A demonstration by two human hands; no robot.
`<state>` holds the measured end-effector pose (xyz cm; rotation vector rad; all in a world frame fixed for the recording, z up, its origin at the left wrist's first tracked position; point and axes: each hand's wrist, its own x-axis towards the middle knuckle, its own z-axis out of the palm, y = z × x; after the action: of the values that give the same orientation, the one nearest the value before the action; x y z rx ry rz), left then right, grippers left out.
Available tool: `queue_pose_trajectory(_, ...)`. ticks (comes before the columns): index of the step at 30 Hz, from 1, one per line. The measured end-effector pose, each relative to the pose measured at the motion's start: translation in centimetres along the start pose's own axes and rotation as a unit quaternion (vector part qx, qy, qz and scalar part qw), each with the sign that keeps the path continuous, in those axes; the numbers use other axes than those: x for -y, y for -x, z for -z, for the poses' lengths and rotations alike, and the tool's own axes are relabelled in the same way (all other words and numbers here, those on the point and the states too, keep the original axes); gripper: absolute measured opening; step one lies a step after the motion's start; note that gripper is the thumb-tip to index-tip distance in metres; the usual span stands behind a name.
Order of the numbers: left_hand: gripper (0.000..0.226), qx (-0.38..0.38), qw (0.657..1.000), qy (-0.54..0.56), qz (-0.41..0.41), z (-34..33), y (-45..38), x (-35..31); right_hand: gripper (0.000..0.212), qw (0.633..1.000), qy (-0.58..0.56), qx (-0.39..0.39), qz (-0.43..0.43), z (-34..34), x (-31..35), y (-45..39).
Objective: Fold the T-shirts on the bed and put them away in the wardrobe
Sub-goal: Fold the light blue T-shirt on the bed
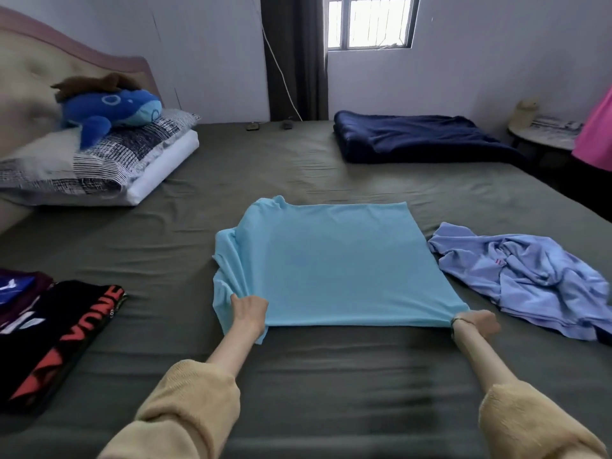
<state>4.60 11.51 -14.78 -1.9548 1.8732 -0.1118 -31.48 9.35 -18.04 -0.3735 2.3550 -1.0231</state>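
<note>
Light-blue T-shirt (pixel 334 263) flat on bed (pixel 298 376), near corners pinched in left hand (pixel 249 308) and right hand (pixel 477 321), arms outstretched.

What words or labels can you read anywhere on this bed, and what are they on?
"VONE": red capitals, as far as they can be read, on the folded black T-shirt; its start may be hidden by the fold.
A small red mark on the crumpled lilac shirt: too small to read.
A white mark on the dark blue folded garment: too blurred to read.
</note>
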Motion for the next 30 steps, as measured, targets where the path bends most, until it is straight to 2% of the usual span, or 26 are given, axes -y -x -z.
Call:
queue_pose_trajectory(7,0.035,0.041,0.998,-0.046,0.0,-1.1,2.2,-1.3,0.033,0.998,-0.031,-0.05,0.011,2.5,-2.0,0.9)
queue_pose_trajectory(12,0.037,0.032,0.998,-0.06,-0.013,-1.8,4.1,-1.7,0.037,0.994,0.053,-0.011,0.092,4.5,-3.8,2.6)
queue_pose_trajectory(15,0.038,0.024,0.999,-0.011,-0.02,-2.2,4.9,-1.2,0.049,0.984,0.082,0.026,0.158,4.9,-5.0,3.2)
queue_pose_trajectory(18,0.035,0.044,0.993,0.106,-0.013,-1.8,5.6,-0.3,0.037,0.978,0.086,0.001,0.191,4.1,-5.0,3.5)
queue_pose_trajectory(21,0.032,0.032,0.971,0.234,0.038,-1.4,6.1,0.8,0.027,0.964,0.109,0.045,0.239,3.1,-5.0,5.0)
queue_pose_trajectory(24,0.034,-0.032,0.945,0.304,0.114,-2.2,6.2,1.8,0.024,0.945,0.134,0.099,0.281,1.2,-5.0,7.4)
queue_pose_trajectory(27,0.036,-0.092,0.901,0.375,0.199,-3.3,6.4,3.2,0.022,0.921,0.165,0.154,0.317,-1.3,-4.7,10.5)
queue_pose_trajectory(30,0.047,-0.056,0.847,0.464,0.253,-5.0,5.8,4.7,0.022,0.896,0.189,0.215,0.34,-3.5,-4.3,14.1)
